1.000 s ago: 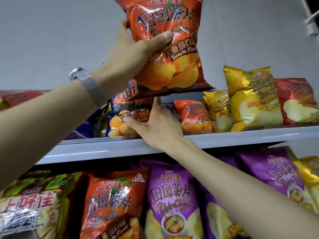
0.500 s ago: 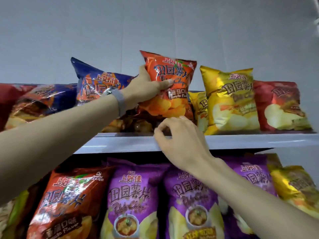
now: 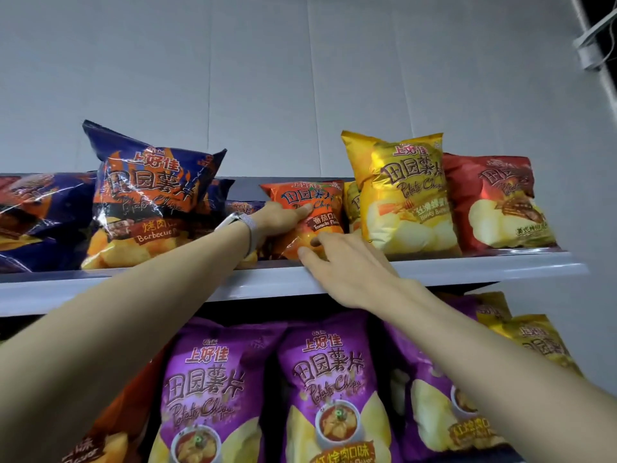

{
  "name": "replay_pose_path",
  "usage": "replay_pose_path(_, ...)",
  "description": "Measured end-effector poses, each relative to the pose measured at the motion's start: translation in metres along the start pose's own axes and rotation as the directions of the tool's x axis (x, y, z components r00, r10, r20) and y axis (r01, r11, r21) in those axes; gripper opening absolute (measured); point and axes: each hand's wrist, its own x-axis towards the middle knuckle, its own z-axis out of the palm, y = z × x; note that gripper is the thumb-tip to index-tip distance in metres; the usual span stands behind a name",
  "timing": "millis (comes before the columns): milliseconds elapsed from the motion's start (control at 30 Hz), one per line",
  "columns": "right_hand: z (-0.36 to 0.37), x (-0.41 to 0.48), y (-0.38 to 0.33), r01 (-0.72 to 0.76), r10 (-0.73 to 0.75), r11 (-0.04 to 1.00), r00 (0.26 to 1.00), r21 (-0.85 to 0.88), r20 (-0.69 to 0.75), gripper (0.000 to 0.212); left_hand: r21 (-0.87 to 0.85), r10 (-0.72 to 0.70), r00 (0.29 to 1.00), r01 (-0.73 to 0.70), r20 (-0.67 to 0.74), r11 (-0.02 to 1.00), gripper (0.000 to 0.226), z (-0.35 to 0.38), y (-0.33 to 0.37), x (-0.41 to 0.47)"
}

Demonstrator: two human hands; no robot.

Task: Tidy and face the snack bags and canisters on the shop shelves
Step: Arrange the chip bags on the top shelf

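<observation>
Your left hand (image 3: 278, 218) holds the orange tomato bag (image 3: 314, 195) by its left edge: the thumb lies across the front, and the other fingers are hidden behind the bag. Your right hand (image 3: 350, 272) is just below and to the right of the left one. Its fingers are stretched out, and two fingertips (image 3: 303, 253) touch the lower front of the same bag without closing on it. The bag stands nearly upright on the upper shelf (image 3: 467, 267), above your right hand.

To the left of your left arm, a blue barbecue bag (image 3: 150, 195) stands a bit tilted. Up and to the right of your right hand stands a yellow bag (image 3: 404, 195), just beside the orange one, and beyond it a red bag (image 3: 500, 202). Under your right wrist, one shelf lower, stand purple bags (image 3: 320, 379). A watch (image 3: 238, 222) sits on your left wrist.
</observation>
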Motion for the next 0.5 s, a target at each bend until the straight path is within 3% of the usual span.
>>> replay_pose_path(100, 0.000, 0.004, -0.004, 0.044, -0.040, 0.998, 0.996, -0.049, 0.075, 0.055, 0.056, -0.026, 1.000, 0.026, -0.013, 0.998, 0.073, 0.007, 0.030, -0.060)
replay_pose_path(267, 0.002, 0.006, -0.007, 0.048, -0.038, 0.995, 0.993, -0.091, 0.109, 0.061, 0.288, 0.039, 0.998, -0.024, -0.045, 0.957, 0.055, -0.001, 0.046, -0.092)
replay_pose_path(400, 0.004, 0.005, -0.005, 0.056, -0.049, 0.993, 0.996, -0.100, 0.072, 0.061, 0.564, 0.121, 0.993, -0.104, 0.007, 0.819, 0.041, -0.017, 0.053, -0.122)
replay_pose_path(500, -0.002, 0.001, -0.007, 0.049, -0.043, 0.994, 0.997, -0.100, 0.057, 0.057, 0.665, 0.187, 0.982, -0.158, 0.028, 0.730, 0.032, -0.023, 0.056, -0.147)
